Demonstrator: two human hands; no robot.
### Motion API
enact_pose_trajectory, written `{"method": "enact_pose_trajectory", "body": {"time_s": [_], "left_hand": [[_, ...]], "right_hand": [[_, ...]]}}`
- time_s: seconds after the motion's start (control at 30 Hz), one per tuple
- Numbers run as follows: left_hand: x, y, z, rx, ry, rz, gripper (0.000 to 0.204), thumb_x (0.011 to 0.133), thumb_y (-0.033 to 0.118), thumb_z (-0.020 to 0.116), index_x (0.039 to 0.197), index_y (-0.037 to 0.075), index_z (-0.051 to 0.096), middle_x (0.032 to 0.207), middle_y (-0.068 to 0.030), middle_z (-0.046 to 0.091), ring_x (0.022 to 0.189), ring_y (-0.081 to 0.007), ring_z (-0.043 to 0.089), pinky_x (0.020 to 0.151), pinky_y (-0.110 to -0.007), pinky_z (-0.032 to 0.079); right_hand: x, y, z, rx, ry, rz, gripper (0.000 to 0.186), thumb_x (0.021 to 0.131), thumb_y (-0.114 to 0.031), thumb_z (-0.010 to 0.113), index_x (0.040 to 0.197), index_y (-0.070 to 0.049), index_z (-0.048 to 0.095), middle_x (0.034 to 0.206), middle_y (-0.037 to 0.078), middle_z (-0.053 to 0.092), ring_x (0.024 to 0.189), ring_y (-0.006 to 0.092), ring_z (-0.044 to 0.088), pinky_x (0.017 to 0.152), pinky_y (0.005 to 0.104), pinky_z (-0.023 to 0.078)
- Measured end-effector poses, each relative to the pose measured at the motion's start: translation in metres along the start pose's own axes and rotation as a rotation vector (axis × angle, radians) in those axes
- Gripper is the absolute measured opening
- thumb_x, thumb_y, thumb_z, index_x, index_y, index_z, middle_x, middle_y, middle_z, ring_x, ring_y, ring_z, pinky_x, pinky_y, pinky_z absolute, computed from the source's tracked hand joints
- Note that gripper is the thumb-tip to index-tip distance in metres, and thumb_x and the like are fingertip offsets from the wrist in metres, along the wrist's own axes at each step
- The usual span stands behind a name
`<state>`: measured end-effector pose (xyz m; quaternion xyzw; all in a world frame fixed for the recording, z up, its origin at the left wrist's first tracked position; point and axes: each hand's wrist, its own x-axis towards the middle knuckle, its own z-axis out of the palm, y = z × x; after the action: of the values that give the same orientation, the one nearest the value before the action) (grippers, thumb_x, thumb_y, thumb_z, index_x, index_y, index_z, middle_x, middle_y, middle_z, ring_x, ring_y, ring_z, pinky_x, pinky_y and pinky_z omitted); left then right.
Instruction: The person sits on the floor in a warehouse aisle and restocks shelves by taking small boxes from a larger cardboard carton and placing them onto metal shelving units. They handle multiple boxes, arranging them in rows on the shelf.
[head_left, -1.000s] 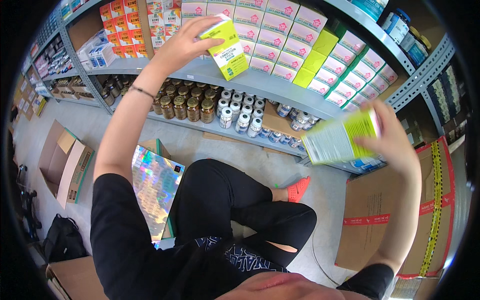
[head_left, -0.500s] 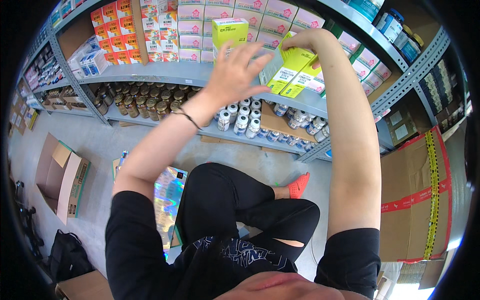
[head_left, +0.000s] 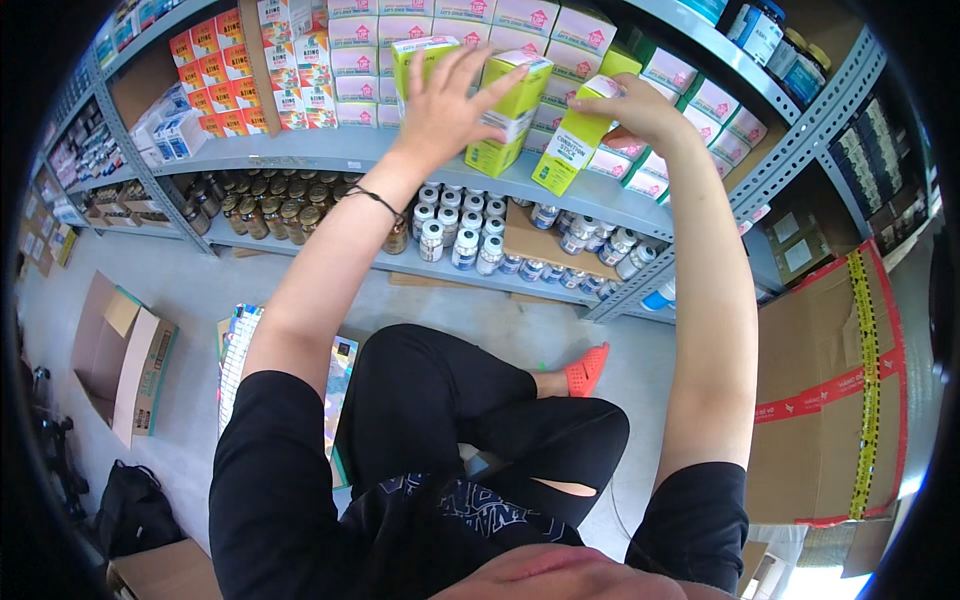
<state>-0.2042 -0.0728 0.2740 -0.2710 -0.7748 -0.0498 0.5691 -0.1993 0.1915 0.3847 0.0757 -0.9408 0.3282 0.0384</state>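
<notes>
On the grey shelf, several tall yellow-green cartons stand in front of stacked pink and white boxes. My left hand is open, its fingers spread across a carton at the left. Its thumb and forefinger rest against the side of the middle carton, which sits slightly turned near the shelf's front. My right hand grips another yellow-green carton from its right side, holding it tilted by the shelf edge. Behind that hand, part of one more yellow-green carton shows.
White bottles and brown jars fill the shelf below. Orange boxes are stacked at the left. An open cardboard box lies on the floor at left, and a large taped carton stands at right.
The two cartons tilted together under my right hand are now apart. One stands by my left hand's thumb; the other remains in my right hand, more upright.
</notes>
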Motion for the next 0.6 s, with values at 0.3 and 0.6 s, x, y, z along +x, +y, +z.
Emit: {"method": "enact_pose_trajectory", "body": {"time_s": [0.3,0.6], "left_hand": [[-0.052,0.018,-0.002,-0.083,-0.015,-0.379,0.072,0.092,0.053,0.066,0.156,0.031,0.041,0.165,-0.0312,0.001,0.149,-0.0583,0.0,0.107,-0.08,0.015],[-0.058,-0.011,0.028,-0.004,-0.056,-0.417,0.11,0.073,0.059,0.081,0.161,0.023,0.027,0.162,-0.0377,0.0,0.148,-0.0571,0.013,0.109,-0.069,0.028]], "right_hand": [[-0.006,0.006,0.054,0.444,0.427,-0.094,0.094,0.073,-0.052,0.087,0.132,0.01,0.05,0.106,0.021,0.072,0.076,0.0229,0.075,0.065,0.0292,0.063],[-0.013,-0.001,0.145,0.041,0.594,-0.172,0.107,0.073,-0.04,0.09,0.151,0.003,0.031,0.128,0.03,0.06,0.109,0.0383,0.066,0.089,0.0422,0.056]]}}
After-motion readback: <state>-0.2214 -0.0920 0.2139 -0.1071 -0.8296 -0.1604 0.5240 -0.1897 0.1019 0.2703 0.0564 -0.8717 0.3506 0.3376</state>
